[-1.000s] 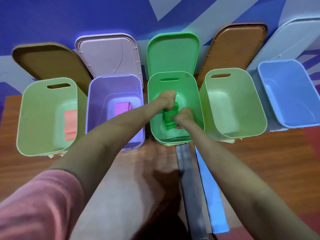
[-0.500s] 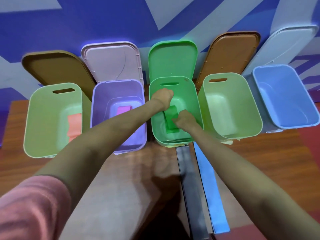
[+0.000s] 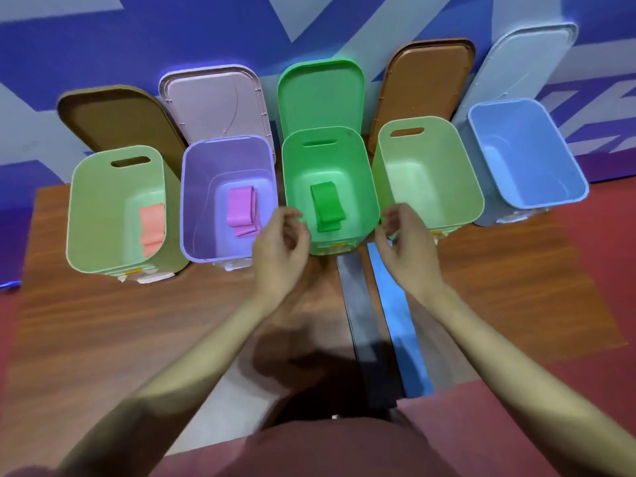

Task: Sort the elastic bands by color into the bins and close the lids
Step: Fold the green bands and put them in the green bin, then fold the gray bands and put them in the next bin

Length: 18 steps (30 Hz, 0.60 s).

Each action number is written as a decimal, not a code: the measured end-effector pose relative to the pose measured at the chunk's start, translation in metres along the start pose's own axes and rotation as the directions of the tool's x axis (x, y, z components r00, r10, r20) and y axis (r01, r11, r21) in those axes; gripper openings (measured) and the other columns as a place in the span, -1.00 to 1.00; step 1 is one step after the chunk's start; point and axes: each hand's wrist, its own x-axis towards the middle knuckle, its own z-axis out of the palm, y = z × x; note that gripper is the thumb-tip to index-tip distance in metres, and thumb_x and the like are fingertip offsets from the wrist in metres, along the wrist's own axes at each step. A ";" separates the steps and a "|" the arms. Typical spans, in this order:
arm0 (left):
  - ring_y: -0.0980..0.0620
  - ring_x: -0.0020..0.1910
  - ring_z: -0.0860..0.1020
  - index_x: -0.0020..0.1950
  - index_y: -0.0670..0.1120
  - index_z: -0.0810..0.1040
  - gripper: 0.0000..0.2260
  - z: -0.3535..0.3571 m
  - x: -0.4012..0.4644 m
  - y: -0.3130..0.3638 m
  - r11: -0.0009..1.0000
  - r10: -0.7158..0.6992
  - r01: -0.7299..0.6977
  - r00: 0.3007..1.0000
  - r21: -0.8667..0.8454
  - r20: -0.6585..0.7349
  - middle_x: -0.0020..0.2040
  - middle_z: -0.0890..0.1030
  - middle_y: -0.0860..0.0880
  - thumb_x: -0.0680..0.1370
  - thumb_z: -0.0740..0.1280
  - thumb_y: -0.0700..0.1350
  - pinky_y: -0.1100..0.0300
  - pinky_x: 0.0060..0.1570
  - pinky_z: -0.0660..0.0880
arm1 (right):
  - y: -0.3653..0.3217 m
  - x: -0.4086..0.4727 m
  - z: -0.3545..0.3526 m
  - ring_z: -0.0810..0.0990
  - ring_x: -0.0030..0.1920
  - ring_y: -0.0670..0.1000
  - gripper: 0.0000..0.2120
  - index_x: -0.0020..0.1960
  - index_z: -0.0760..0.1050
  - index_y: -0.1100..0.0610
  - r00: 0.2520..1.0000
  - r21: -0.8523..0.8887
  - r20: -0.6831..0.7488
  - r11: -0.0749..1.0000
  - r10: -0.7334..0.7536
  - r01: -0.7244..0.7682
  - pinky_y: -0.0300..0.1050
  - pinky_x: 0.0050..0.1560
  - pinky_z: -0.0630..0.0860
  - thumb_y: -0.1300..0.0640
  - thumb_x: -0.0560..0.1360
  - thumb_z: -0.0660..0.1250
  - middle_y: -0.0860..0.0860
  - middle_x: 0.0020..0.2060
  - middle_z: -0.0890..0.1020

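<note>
Both the left hand (image 3: 280, 244) and the right hand (image 3: 404, 241) hang loose and empty just in front of the green bin (image 3: 364, 187), where the green band (image 3: 327, 206) lies.

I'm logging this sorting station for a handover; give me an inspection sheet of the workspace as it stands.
Surface: brown wood-grain table.
Job's things: five open plastic bins, lids upright; orange elastic band in the far-left light green bin; pink elastic band in the purple bin; green elastic band in the green bin; black elastic band and blue elastic band on the table.
Clutter: nothing seen.
Grips: left hand and right hand empty, fingers loosely curled.
Cables: nothing seen.
Surroundings: blue and grey wall.
</note>
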 end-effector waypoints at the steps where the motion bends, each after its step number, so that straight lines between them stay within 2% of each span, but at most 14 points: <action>1: 0.12 -0.35 0.50 -0.05 -0.11 0.48 -0.92 0.004 -0.015 -0.010 0.998 -0.053 0.051 0.997 0.039 0.055 -0.30 0.56 0.02 0.48 0.32 -0.23 0.17 -0.29 0.47 | 0.010 -0.015 0.003 0.52 -0.16 0.06 -0.86 0.02 0.41 0.16 0.998 -0.004 0.033 0.999 0.046 -0.046 -0.07 -0.16 0.44 0.17 0.47 0.26 0.02 -0.20 0.52; 3: 0.05 -0.30 0.56 -0.08 -0.13 0.52 -0.93 0.019 -0.036 -0.034 0.974 -0.199 0.175 0.964 0.147 0.174 -0.27 0.60 0.01 0.46 0.34 -0.22 0.10 -0.23 0.51 | 0.030 -0.042 0.015 0.55 -0.14 0.11 -0.85 0.03 0.42 0.18 0.979 -0.059 0.131 0.987 0.156 -0.149 -0.09 -0.15 0.43 0.18 0.47 0.27 0.05 -0.17 0.55; 5: -0.01 -0.17 0.62 -0.05 -0.15 0.56 -0.89 0.037 -0.045 -0.053 0.923 -0.361 0.297 0.889 0.245 0.281 -0.17 0.66 -0.02 0.43 0.37 -0.20 0.09 -0.12 0.52 | 0.045 -0.066 0.027 0.56 -0.07 0.15 -0.78 0.10 0.44 0.23 0.939 -0.161 0.242 0.964 0.245 -0.210 -0.09 -0.13 0.42 0.23 0.46 0.29 0.12 -0.09 0.56; 8: -0.05 0.03 0.61 0.03 -0.14 0.61 -0.80 0.064 -0.043 -0.061 0.825 -0.557 0.458 0.756 0.332 0.343 -0.01 0.67 -0.06 0.43 0.41 -0.12 0.13 0.03 0.50 | 0.058 -0.092 0.044 0.51 0.05 0.20 -0.76 0.12 0.41 0.24 0.877 -0.295 0.386 0.939 0.287 -0.177 -0.04 -0.04 0.41 0.21 0.47 0.28 0.17 0.00 0.53; 10: -0.07 0.09 0.59 0.04 -0.14 0.63 -0.76 0.081 -0.039 -0.059 0.774 -0.629 0.517 0.693 0.366 0.352 0.04 0.66 -0.09 0.44 0.42 -0.04 0.15 0.02 0.48 | 0.062 -0.102 0.052 0.47 0.11 0.19 -0.75 0.14 0.40 0.23 0.853 -0.338 0.431 0.929 0.296 -0.151 -0.02 0.00 0.40 0.18 0.49 0.26 0.16 0.03 0.50; 13: -0.13 0.13 0.56 0.05 -0.19 0.59 -0.73 0.102 -0.037 -0.054 0.719 -0.691 0.590 0.663 0.368 0.287 0.09 0.63 -0.14 0.47 0.42 -0.03 0.12 0.01 0.45 | 0.064 -0.109 0.058 0.42 0.15 0.17 -0.74 0.18 0.39 0.21 0.842 -0.382 0.462 0.919 0.278 -0.093 0.00 0.01 0.42 0.18 0.51 0.24 0.14 0.10 0.45; 18: -0.17 0.13 0.53 0.08 -0.16 0.54 -0.71 0.124 -0.044 -0.061 0.684 -0.719 0.651 0.678 0.330 0.152 0.10 0.58 -0.17 0.45 0.43 -0.03 0.06 0.06 0.46 | 0.069 -0.110 0.065 0.40 0.12 0.17 -0.82 0.05 0.44 0.24 0.848 -0.391 0.473 0.919 0.240 -0.041 -0.02 -0.10 0.38 0.29 0.46 0.21 0.13 0.08 0.44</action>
